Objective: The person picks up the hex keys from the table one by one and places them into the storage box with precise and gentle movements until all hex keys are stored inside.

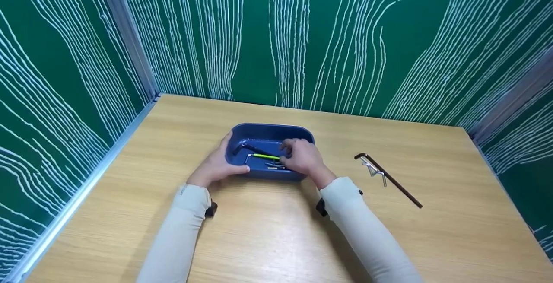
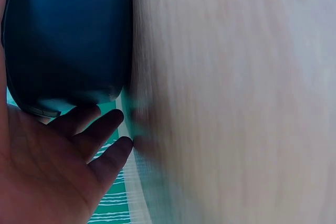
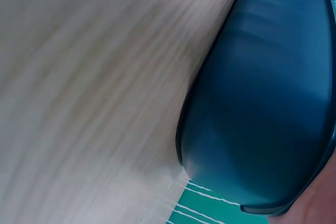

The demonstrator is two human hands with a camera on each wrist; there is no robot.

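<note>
A dark blue plastic bin [image 1: 268, 130] sits on the table in the head view, with hex keys inside. One has a yellow-green sleeve [image 1: 264, 156]; a dark hex key [image 1: 255, 148] lies behind it, and small silver pieces lie nearer the front wall. My left hand [image 1: 216, 164] holds the bin's left end, thumb over the near rim. In the left wrist view its fingers [image 2: 107, 124] bend around the bin's end. My right hand [image 1: 302, 155] reaches over the right rim, fingers bent down by the yellow-green hex key's end. Whether they pinch anything is hidden.
To the right on the wooden table [image 1: 276, 240] lies a long dark brown hex key [image 1: 397, 183], with a few small silver hex keys [image 1: 374, 170] against it. Green panels with white wavy lines [image 1: 255, 58] stand behind and at both sides.
</note>
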